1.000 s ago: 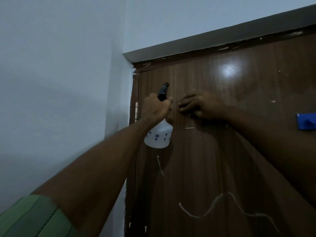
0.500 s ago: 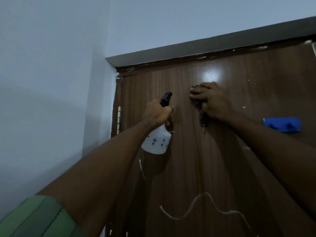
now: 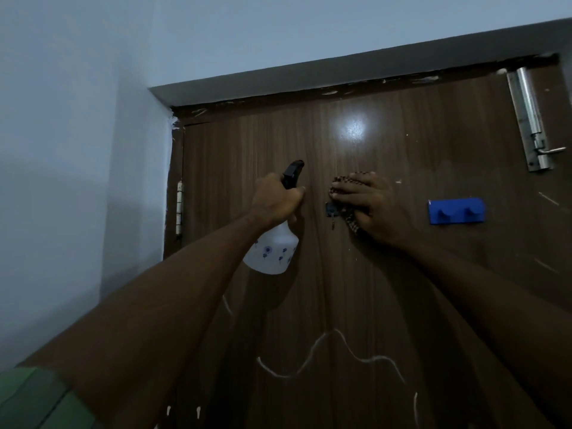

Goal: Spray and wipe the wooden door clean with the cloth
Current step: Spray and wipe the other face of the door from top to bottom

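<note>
A dark brown wooden door [image 3: 387, 289] fills the view, marked with white chalk-like squiggles low down. My left hand [image 3: 275, 201] grips a white spray bottle [image 3: 272, 252] with blue flower prints and a black trigger head, its nozzle pointing at the door. My right hand [image 3: 368, 205] presses a dark checkered cloth [image 3: 351, 222] flat against the upper door, just right of the bottle. Most of the cloth is hidden under the hand.
A blue two-hook hanger [image 3: 455, 211] is fixed to the door right of my right hand. A metal slide bolt [image 3: 530, 119] sits at the top right. A hinge [image 3: 179, 209] and a pale wall [image 3: 77, 165] lie to the left.
The view has swung to the right, bringing the bolt into sight. My right hand with the cloth slid rightward across the door from beside the bottle. The left hand kept holding the bottle.
</note>
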`<control>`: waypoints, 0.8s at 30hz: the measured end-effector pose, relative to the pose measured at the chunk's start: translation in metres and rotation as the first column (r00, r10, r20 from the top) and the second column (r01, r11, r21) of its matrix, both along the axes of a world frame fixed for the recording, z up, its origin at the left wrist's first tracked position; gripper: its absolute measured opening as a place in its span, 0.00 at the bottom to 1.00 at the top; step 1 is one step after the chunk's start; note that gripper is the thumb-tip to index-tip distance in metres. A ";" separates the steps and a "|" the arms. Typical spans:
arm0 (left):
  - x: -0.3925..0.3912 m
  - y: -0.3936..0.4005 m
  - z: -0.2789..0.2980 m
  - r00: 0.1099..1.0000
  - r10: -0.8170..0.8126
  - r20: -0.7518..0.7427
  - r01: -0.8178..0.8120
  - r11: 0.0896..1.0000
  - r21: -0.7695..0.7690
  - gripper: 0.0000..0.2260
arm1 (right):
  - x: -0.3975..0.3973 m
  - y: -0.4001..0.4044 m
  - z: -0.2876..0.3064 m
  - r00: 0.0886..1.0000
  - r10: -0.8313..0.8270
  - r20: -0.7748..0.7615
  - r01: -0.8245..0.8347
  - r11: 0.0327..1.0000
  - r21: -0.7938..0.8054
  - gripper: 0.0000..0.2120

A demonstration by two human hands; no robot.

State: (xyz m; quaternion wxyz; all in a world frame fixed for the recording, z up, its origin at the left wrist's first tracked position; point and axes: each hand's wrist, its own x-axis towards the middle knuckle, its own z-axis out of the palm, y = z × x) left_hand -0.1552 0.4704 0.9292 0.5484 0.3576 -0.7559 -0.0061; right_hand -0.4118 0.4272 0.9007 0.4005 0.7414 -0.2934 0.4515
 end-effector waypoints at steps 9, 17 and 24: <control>-0.019 -0.006 -0.010 0.999 0.015 -0.041 -0.015 1.000 -0.002 0.08 | 0.018 0.004 -0.019 0.998 0.049 -0.038 -0.048 0.998 0.032 0.27; -0.022 -0.017 -0.016 1.000 0.030 0.004 -0.030 0.998 0.046 0.08 | 0.018 0.004 -0.021 0.997 -0.082 -0.005 0.081 0.992 -0.100 0.22; -0.046 -0.003 0.005 0.994 0.004 -0.108 0.013 0.989 0.151 0.09 | -0.033 0.029 0.008 0.968 -0.175 0.181 0.183 0.983 -0.031 0.26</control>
